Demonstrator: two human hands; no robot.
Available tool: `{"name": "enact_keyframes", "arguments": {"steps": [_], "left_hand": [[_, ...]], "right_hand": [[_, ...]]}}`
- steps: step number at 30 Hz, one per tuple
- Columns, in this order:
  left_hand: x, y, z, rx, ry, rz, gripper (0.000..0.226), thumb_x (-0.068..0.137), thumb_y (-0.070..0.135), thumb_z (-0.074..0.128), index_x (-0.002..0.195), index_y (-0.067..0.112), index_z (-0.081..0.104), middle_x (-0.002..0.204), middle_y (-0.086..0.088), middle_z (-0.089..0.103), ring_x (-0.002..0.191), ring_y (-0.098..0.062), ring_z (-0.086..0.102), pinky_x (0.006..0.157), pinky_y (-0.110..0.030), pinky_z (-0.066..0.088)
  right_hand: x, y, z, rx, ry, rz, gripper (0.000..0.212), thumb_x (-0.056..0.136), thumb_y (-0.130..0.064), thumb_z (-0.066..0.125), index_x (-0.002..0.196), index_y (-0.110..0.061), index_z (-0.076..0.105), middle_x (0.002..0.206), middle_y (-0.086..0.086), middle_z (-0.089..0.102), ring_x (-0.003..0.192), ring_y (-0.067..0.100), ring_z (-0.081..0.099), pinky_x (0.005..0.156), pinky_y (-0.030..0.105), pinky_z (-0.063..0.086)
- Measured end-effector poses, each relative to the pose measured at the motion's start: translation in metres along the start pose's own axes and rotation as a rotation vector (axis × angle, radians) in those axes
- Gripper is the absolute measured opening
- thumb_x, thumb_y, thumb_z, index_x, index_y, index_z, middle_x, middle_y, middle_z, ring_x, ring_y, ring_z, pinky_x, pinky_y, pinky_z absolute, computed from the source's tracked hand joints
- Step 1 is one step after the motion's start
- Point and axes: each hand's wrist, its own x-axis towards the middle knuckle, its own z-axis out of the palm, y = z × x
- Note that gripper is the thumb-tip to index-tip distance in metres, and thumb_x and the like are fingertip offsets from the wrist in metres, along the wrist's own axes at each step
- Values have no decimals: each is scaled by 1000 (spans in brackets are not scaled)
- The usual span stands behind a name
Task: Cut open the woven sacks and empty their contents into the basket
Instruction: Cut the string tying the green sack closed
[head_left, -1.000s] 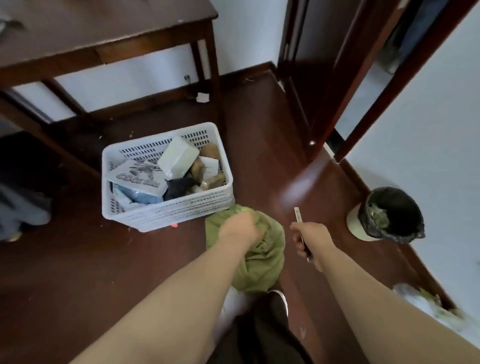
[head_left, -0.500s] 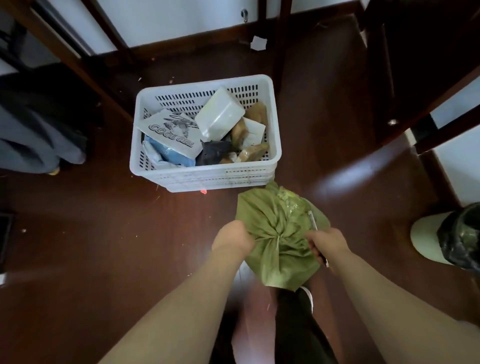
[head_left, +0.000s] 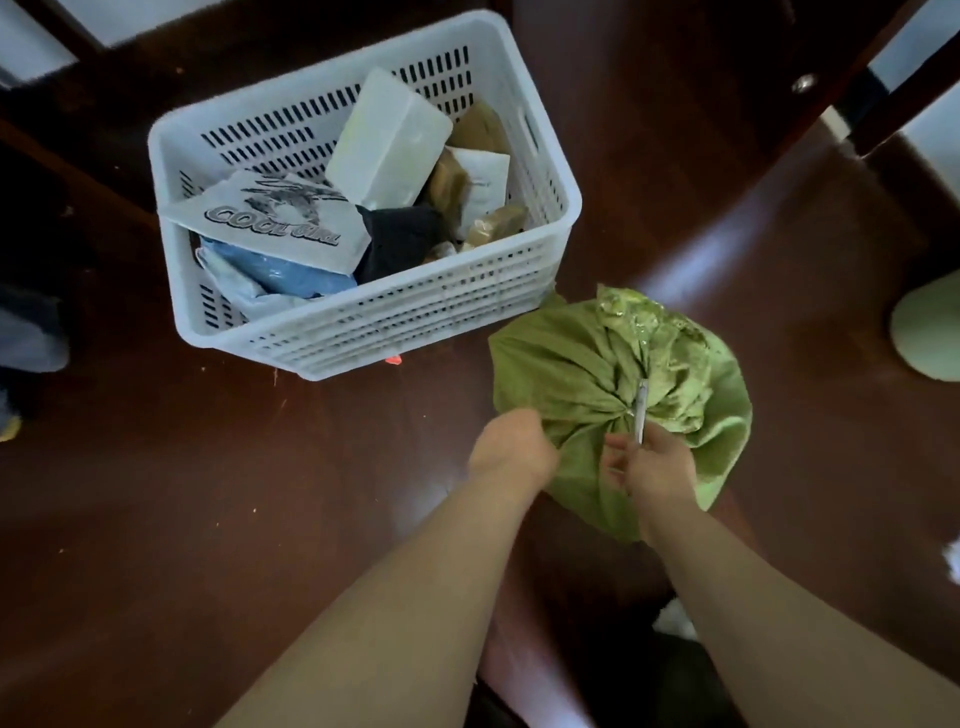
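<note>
Head: right hand (head_left: 658, 470) holds blade (head_left: 641, 410) at sack (head_left: 566, 364) (gathered neck).

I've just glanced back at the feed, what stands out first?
The green sack sits on the dark floor at lower right. The left hand grips its edge while the right hand holds a thin blade at the tied neck. Up and left of it, a white slotted basket holds a white box and a printed packet.
</note>
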Motion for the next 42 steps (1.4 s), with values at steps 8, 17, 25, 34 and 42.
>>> {"name": "enact_keyframes", "arguments": {"steps": [8, 17, 25, 34, 42], "left_hand": [[76, -3, 68, 13, 145, 288, 62, 95, 21, 53, 150, 16, 25, 156, -5, 24, 143, -22, 22, 113, -31, 24], [149, 18, 117, 513, 329, 540, 104, 78, 50, 68, 153, 25, 1, 151, -7, 19, 139, -26, 16, 107, -40, 38], [177, 4, 111, 501, 643, 539, 55, 82, 52, 63, 120, 14, 53, 121, -4, 46, 119, -22, 43, 78, -35, 42], [98, -45, 96, -174, 985, 373, 43, 79, 59, 63, 93, 18, 66, 92, -4, 68, 91, -26, 62, 68, -36, 48], [109, -56, 103, -68, 987, 145, 67, 78, 53, 68, 134, 21, 48, 135, -11, 50, 126, -30, 42, 93, -41, 37]], "right_hand": [[68, 42, 3, -443, 186, -537, 41, 101, -18, 37, 141, -11, 42, 130, 16, 52, 109, 32, 54, 87, 34, 41], [147, 66, 5, -664, 189, -632, 80, 86, -42, 64, 151, -23, 21, 153, 12, 25, 130, 31, 41, 97, 39, 41], [195, 74, 41, -416, 83, -975, 50, 92, -25, 58, 140, -14, 45, 135, 7, 55, 121, 23, 50, 96, 30, 37], [115, 39, 65, 220, -433, -963, 39, 71, -6, 75, 105, -19, 61, 108, 13, 68, 95, 23, 65, 89, 35, 52], [101, 33, 67, 193, -649, -564, 36, 61, 7, 45, 89, -8, 60, 74, 11, 54, 52, 20, 49, 53, 28, 41]]}}
